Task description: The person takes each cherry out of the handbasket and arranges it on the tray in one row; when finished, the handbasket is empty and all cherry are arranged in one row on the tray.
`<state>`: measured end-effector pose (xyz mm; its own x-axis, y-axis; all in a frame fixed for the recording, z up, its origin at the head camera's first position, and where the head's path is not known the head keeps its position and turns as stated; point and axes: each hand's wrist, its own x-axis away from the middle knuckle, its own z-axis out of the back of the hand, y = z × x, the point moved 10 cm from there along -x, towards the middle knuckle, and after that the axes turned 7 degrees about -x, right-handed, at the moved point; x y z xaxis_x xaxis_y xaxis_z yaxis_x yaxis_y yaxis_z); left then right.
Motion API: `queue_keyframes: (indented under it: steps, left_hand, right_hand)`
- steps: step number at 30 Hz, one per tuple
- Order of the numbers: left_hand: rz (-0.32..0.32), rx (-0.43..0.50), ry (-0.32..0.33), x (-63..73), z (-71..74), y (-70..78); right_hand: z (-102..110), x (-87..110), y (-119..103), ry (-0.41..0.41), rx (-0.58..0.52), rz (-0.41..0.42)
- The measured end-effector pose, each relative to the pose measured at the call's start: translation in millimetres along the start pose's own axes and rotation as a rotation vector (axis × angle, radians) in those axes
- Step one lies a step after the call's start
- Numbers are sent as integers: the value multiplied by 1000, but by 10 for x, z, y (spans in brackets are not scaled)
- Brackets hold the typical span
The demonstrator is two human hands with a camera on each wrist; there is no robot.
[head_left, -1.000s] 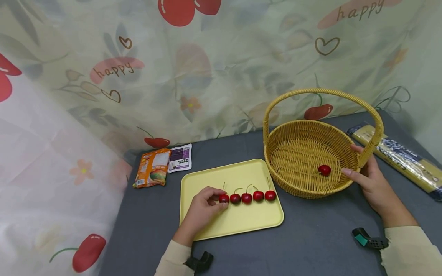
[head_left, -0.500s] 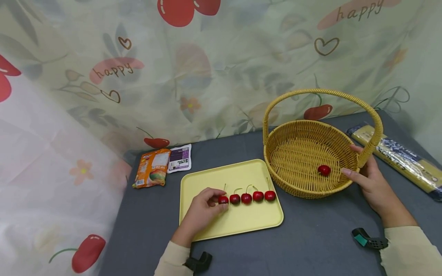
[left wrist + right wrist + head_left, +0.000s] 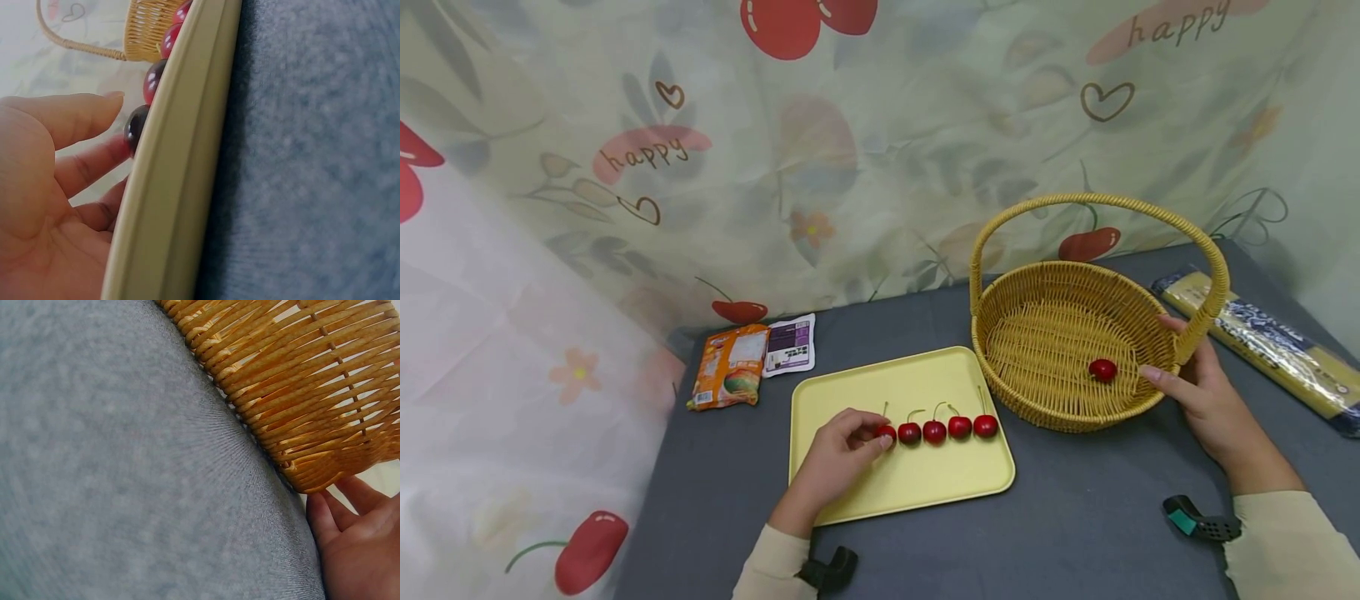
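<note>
In the head view, my left hand (image 3: 842,454) holds the leftmost cherry (image 3: 887,432) between thumb and index finger, partly covering it. That cherry ends a row of several dark red cherries (image 3: 935,432) with stems on a pale yellow tray (image 3: 835,392). The left wrist view has the index fingertip at the end cherry (image 3: 135,128), close against the tray's edge. My right hand (image 3: 1206,400) grips the right side of a round wicker basket (image 3: 1037,333), thumb over the rim and other fingers mostly hidden outside. One cherry (image 3: 1102,370) lies inside the basket.
At the back left lie an orange snack packet (image 3: 730,367) and a purple and white packet (image 3: 790,345). A long gold and blue package (image 3: 1270,342) lies right of the basket. A printed cloth (image 3: 880,167) hangs behind the grey table (image 3: 925,550).
My left thumb has moved slightly up over the end cherry, and that cherry's stem has shifted a little. My right hand and the basket stay put.
</note>
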<state>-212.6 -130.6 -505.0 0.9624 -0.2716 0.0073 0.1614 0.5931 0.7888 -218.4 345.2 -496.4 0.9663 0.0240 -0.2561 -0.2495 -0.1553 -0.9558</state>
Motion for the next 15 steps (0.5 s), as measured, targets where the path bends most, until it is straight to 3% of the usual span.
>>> queue_keyframes:
  steps: [6, 11, 15]
  left_hand:
    - [-3, -14, -7, -2, 5, 6]
    - [9, -24, 30, -22, 79, 12]
    - [11, 42, 59, -63, 142, 75]
  right_hand:
    - [8, 0, 15, 1, 3, 0]
    - [11, -3, 25, 0, 3, -4]
    - [14, 1, 23, -1, -4, -3]
